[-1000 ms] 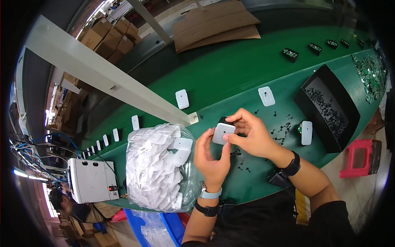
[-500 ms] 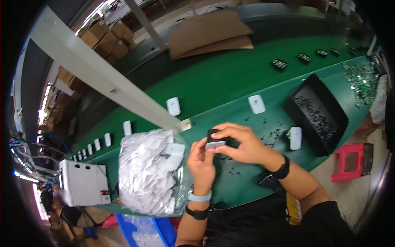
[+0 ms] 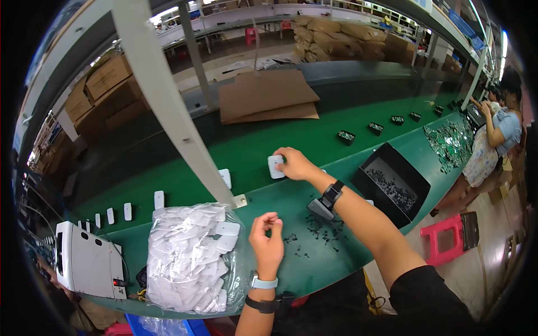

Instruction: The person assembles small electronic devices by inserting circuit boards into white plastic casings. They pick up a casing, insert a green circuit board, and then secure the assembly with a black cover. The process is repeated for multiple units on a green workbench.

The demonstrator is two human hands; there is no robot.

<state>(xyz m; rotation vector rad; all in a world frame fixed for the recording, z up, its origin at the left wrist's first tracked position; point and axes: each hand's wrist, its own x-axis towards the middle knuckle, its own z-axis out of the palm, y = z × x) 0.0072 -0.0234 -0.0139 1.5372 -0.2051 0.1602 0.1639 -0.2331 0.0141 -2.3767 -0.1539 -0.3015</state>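
Note:
Over the green conveyor belt (image 3: 246, 151), my right hand (image 3: 294, 163) grips a small white rounded plastic case (image 3: 275, 167) by its right side, fingers at its top edge. The case's white face is up. My left hand (image 3: 267, 243) hovers above the near green worktop, fingers loosely curled and thumb a little apart, with nothing visible in it. A clear bag of white plastic covers (image 3: 188, 257) lies just left of it. Small black parts (image 3: 325, 228) are scattered on the worktop under my right forearm. A second white case is mostly hidden behind that forearm.
A black box (image 3: 406, 213) of small black parts stands right, with a heap of green circuit boards (image 3: 448, 143) beyond. Black trays (image 3: 346, 137) and white cases (image 3: 128, 211) line the belt. A white post (image 3: 174, 112) rises beside the bag. Another person (image 3: 499, 131) works far right.
Both hands held a black-and-white case together before. My right hand has moved away to the belt with a white case; my left has stayed back without it. The view has shifted upward.

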